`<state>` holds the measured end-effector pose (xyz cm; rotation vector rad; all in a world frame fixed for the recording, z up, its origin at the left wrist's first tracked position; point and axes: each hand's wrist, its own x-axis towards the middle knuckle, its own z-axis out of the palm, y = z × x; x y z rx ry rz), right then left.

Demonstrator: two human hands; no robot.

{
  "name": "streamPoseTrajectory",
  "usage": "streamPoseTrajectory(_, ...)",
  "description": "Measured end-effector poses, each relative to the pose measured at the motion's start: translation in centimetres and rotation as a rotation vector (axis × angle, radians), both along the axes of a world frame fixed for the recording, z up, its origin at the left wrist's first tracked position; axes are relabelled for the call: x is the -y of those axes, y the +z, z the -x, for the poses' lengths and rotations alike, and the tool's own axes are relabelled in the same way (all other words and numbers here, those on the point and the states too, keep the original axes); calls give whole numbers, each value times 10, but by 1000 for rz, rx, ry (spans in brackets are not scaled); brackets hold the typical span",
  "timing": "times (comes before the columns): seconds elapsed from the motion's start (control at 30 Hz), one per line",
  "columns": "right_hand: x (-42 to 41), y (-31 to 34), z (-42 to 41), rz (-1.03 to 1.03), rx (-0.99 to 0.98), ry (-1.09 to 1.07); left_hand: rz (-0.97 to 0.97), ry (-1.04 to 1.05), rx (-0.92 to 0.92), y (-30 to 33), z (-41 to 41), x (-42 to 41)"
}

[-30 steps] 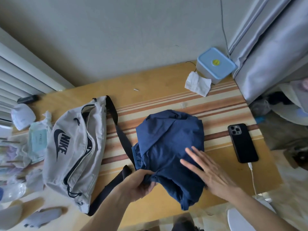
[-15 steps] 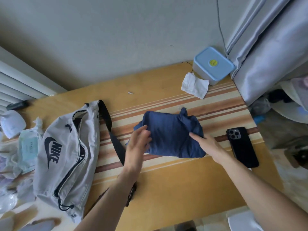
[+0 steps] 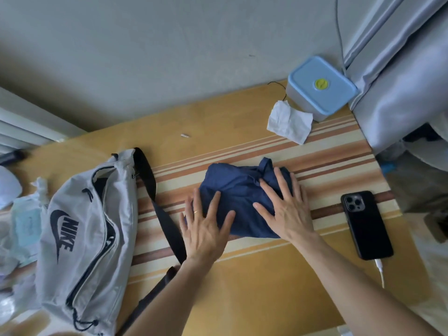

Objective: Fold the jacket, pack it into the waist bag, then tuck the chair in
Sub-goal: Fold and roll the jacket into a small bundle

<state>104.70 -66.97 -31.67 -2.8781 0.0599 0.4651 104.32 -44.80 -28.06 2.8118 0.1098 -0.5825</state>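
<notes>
The navy jacket [image 3: 238,190] lies folded into a small bundle on the striped part of the wooden table [image 3: 266,275]. My left hand [image 3: 206,226] presses flat on its left edge, fingers spread. My right hand [image 3: 286,209] lies flat on its right side, fingers spread too. Neither hand grips the cloth. The grey Nike waist bag [image 3: 82,234] lies to the left with its zip open and its black strap [image 3: 157,209] trailing toward my left wrist. No chair is in view.
A black phone [image 3: 366,224] on a white cable lies right of the jacket. A blue-lidded box [image 3: 320,86] and a crumpled tissue [image 3: 288,121] sit at the back right. Wipes and clutter [image 3: 24,221] crowd the left edge. A grey curtain [image 3: 397,69] hangs at right.
The jacket has been folded from a loose heap into a compact bundle farther back on the table. Both hands have let go of the cloth and now press flat on top of it.
</notes>
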Motion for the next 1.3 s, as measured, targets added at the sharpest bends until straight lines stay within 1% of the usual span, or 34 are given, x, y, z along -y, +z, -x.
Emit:
streamPoseTrajectory(0.07, -3, -5, -2, 20, 1, -5, 107, 309, -21, 7, 0, 4)
streamPoseTrajectory(0.17, -5, -11, 1, 75, 85, -21, 240, 659, -46, 10, -11, 15)
streamPoseTrajectory(0.27, -7, -8, 0, 58, 87, -21, 377, 1081, -157, 15, -29, 22)
streamPoseTrajectory(0.3, -7, -9, 0, 62, 94, -25, 440, 1167, -218, 18, -35, 22)
streamPoseTrajectory(0.33, -8, -10, 0, 57, 95, -29, 515, 1197, -276, 20, -40, 19)
streamPoseTrajectory(0.4, -8, -12, 1, 55, 104, -23, 612, 1136, -329, 22, -47, 14)
streamPoseTrajectory(0.43, -8, -11, 1, 64, 115, -21, 642, 1065, -331, 26, -50, 14)
streamPoseTrajectory(0.47, -9, -8, 0, 32, 108, -43, 657, 961, -294, 31, -50, 20)
streamPoseTrajectory(0.5, -11, -6, -1, -25, 105, -76, 635, 808, -206, 37, -48, 28)
streamPoseTrajectory(0.57, -15, -8, -1, -117, 133, -152, 572, 416, 31, 48, -38, 52)
streamPoseTrajectory(0.6, -15, -7, -1, -207, 123, -198, 552, 230, 134, 49, -31, 66)
streamPoseTrajectory(0.63, -18, 1, -4, -328, 109, -261, 528, 76, 191, 49, -25, 77)
streamPoseTrajectory(0.67, -19, 7, -7, -565, 27, -372, 501, -42, 209, 45, -21, 86)
streamPoseTrajectory(0.7, -15, 13, -10, -842, -21, -556, 472, -134, 209, 41, -18, 95)
streamPoseTrajectory(0.73, -8, 19, -10, -1039, -16, -681, 448, -211, 193, 35, -15, 103)
streamPoseTrajectory(0.77, 2, 23, -9, -1257, -64, -783, 432, -263, 159, 33, -12, 111)
streamPoseTrajectory(0.8, 16, 27, -6, -1422, -46, -827, 418, -288, 98, 31, -9, 119)
streamPoseTrajectory(0.83, 30, 29, -1, -1488, -14, -866, 387, -316, 35, 28, -6, 126)
streamPoseTrajectory(0.87, 42, 30, 4, -1486, 30, -913, 332, -364, -9, 23, -3, 133)
streamPoseTrajectory(0.9, 51, 32, 9, -1404, 89, -965, 270, -430, -35, 16, 1, 139)
streamPoseTrajectory(0.93, 57, 39, 15, -1250, 185, -937, 217, -492, -59, 11, 6, 144)
streamPoseTrajectory(0.97, 59, 45, 19, -1083, 271, -811, 188, -529, -80, 4, 11, 149)
streamPoseTrajectory(1.0, 57, 47, 22, -946, 328, -619, 172, -548, -88, -1, 15, 155)
streamPoseTrajectory(1.03, 52, 49, 23, -845, 345, -408, 151, -565, -64, -5, 18, 158)
streamPoseTrajectory(1.07, 47, 45, 21, -792, 292, -255, 130, -593, -23, -8, 18, 159)
streamPoseTrajectory(1.1, 45, 38, 19, -774, 208, -171, 153, -629, 3, -8, 17, 157)
streamPoseTrajectory(1.13, 47, 26, 16, -766, 129, -138, 258, -648, -16, -6, 15, 150)
streamPoseTrajectory(1.17, 50, 17, 12, -754, 73, -127, 452, -602, -90, 0, 12, 141)
streamPoseTrajectory(1.2, 55, 9, 10, -725, 50, -126, 662, -506, -173, 7, 9, 128)
streamPoseTrajectory(1.23, 59, 2, 9, -685, 47, -102, 783, -379, -177, 12, 9, 115)
streamPoseTrajectory(1.27, 60, -4, 10, -626, 64, -64, 802, -234, -94, 13, 11, 103)
streamPoseTrajectory(1.3, 60, -9, 14, -550, 95, -17, 730, -103, 27, 11, 13, 95)
